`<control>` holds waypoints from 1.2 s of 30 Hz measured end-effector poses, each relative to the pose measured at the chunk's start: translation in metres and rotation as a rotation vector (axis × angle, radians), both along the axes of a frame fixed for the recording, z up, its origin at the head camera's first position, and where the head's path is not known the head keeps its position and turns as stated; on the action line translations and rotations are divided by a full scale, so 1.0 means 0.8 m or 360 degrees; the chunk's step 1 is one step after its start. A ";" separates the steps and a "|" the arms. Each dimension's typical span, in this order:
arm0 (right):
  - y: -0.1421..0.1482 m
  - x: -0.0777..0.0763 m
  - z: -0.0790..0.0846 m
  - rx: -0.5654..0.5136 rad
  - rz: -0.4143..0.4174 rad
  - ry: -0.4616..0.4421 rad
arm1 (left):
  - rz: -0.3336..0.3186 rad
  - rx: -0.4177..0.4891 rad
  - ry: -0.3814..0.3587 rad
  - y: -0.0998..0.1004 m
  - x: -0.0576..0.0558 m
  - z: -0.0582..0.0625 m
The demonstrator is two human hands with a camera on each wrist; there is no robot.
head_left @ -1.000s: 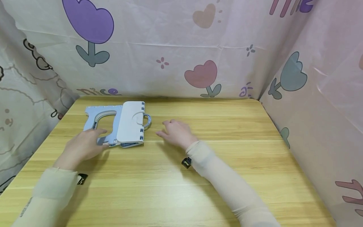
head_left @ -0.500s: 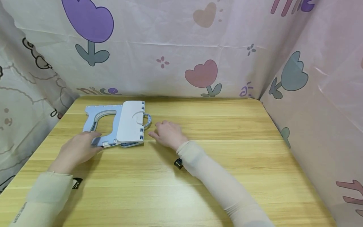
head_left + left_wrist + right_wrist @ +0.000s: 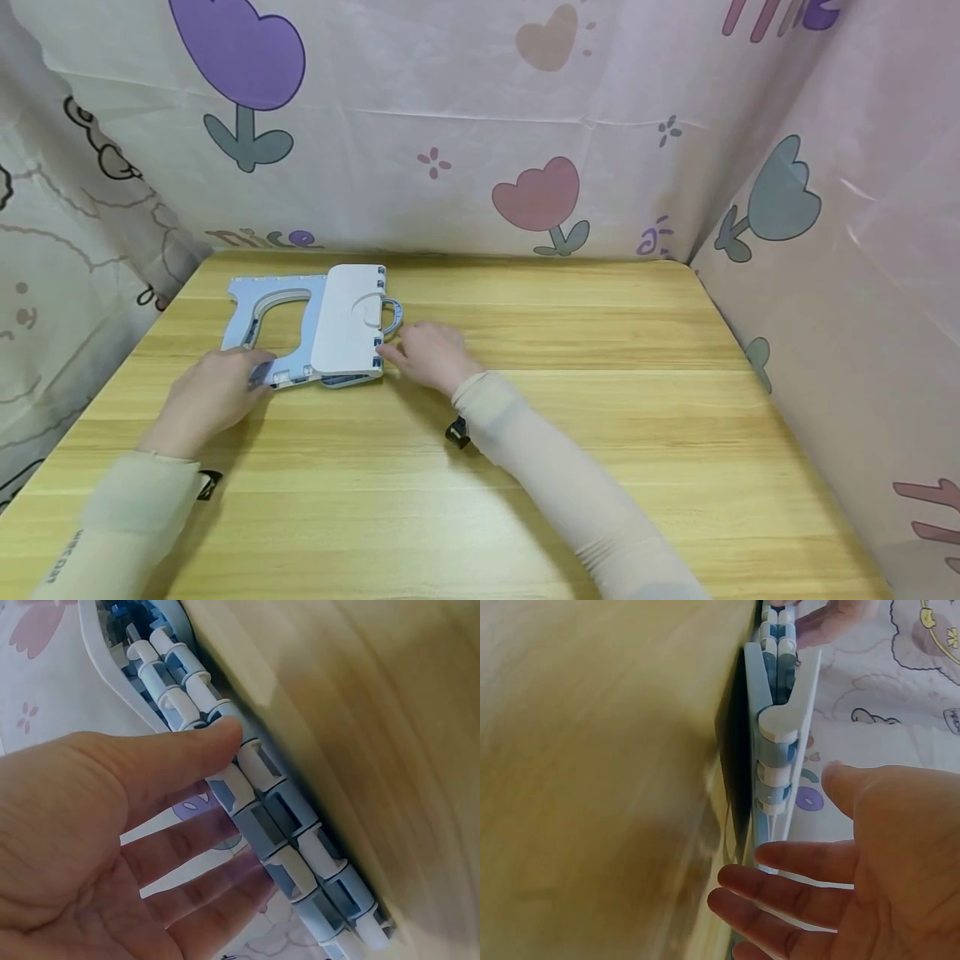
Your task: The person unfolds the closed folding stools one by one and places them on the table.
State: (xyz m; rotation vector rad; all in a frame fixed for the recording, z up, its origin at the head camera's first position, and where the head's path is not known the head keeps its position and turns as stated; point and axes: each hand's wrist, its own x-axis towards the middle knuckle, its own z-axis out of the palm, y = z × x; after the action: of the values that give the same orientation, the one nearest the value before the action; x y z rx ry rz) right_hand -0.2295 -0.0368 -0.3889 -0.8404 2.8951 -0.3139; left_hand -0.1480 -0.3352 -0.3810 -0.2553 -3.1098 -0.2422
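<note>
A folding step stool (image 3: 347,325), pale blue and white, lies folded flat at the left back of the table. My left hand (image 3: 206,396) grips its near left corner. In the left wrist view, the thumb presses the hinged edge (image 3: 277,821) while the fingers reach behind the stool. At the other end, my right hand (image 3: 433,357) is beside the blue carry handle (image 3: 393,317). Its fingers (image 3: 787,892) are extended close to the stool's end in the right wrist view, with the thumb apart; whether they touch it I cannot tell.
The wooden table (image 3: 480,483) is walled in by a printed curtain (image 3: 420,125) at the back and both sides. The stool lies not far from the table's back edge.
My right hand has moved left, up to the stool's handle end. My left hand has shifted slightly toward the near left corner and closed on it. The stool stays about where it was.
</note>
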 end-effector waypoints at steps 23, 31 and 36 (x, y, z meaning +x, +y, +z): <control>-0.012 0.006 -0.012 -0.0131 -0.0071 -0.0032 | -0.0066 -0.0102 0.0140 0.018 0.004 -0.010; -0.008 0.006 -0.012 -0.0210 -0.0073 -0.0081 | -0.0061 -0.0116 0.0166 0.027 0.004 -0.009; 0.000 0.005 -0.012 -0.0282 -0.0090 -0.0160 | -0.0093 -0.0106 0.0187 0.035 0.005 -0.007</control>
State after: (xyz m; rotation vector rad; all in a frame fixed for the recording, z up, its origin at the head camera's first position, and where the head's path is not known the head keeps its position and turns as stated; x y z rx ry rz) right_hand -0.2253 -0.0367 -0.3984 -0.7440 2.8322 -0.6079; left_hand -0.1444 -0.3075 -0.3867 -0.3489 -3.0002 -0.1200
